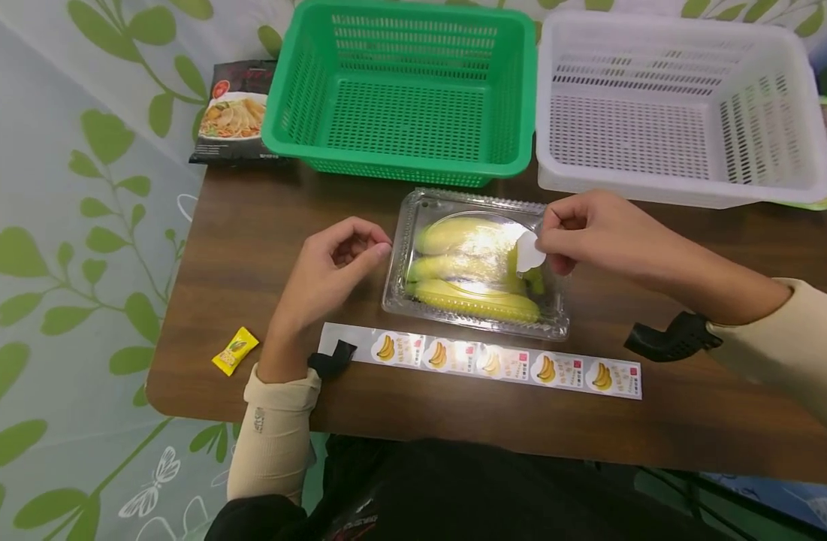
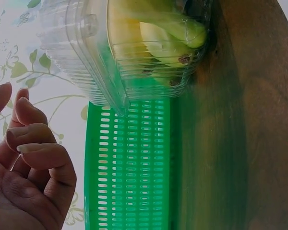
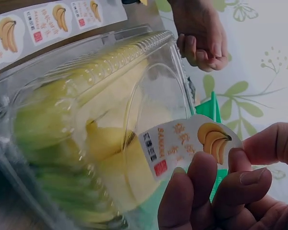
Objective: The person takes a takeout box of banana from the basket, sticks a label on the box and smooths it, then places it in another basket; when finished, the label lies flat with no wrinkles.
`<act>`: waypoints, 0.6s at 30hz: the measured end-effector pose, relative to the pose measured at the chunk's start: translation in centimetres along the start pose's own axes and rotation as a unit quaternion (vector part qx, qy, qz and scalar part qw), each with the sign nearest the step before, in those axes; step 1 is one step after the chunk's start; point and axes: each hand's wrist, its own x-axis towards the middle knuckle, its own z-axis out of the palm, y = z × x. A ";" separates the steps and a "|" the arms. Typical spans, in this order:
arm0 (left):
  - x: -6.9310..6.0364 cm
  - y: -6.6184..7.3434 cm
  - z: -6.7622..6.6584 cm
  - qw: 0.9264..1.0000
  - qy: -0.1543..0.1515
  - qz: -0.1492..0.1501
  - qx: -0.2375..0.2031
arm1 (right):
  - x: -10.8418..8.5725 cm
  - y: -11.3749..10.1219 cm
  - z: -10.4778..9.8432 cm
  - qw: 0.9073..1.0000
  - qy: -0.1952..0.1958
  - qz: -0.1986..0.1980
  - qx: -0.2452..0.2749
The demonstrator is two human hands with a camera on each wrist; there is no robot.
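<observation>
A clear plastic clamshell box [image 1: 474, 319] with yellow-green bananas [image 1: 477, 297] inside lies lid-down on the table. In my right hand [image 1: 589, 229], thumb and fingers pinch a banana sticker [image 3: 182, 143] by one end, held over the box's right part. Its printed face with bananas and red characters shows in the right wrist view; from the head only its white back is seen. My left hand [image 1: 335, 263] is beside the box's left edge, fingers loosely curled, holding nothing. Below the box lies a strip of banana stickers [image 1: 465, 357], its left end bare.
A green basket [image 1: 413, 161] and a white basket [image 1: 656, 184] stand side by side behind the box. A black noodle packet [image 1: 233, 120] lies by the green basket. A small yellow wrapped sweet [image 1: 235, 351] is at the table's left edge.
</observation>
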 end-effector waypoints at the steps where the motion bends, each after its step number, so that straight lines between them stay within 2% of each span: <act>1: 0.0 0.0 0.0 1.000 0.000 -0.001 -0.001 | 0.2 -0.1 0.1 1.000 -0.002 -0.001 0.004; 8: 0.1 0.1 0.3 1.000 -0.005 -0.006 0.003 | 1.5 -1.0 0.8 0.999 -0.021 -0.010 0.026; 11: 0.0 0.1 0.6 1.000 -0.006 0.006 0.008 | 2.0 -1.0 1.2 0.998 -0.028 -0.021 0.043; 18: 1.1 1.3 2.1 0.994 -0.028 0.103 0.036 | 2.4 0.4 2.0 0.996 -0.025 -0.046 0.069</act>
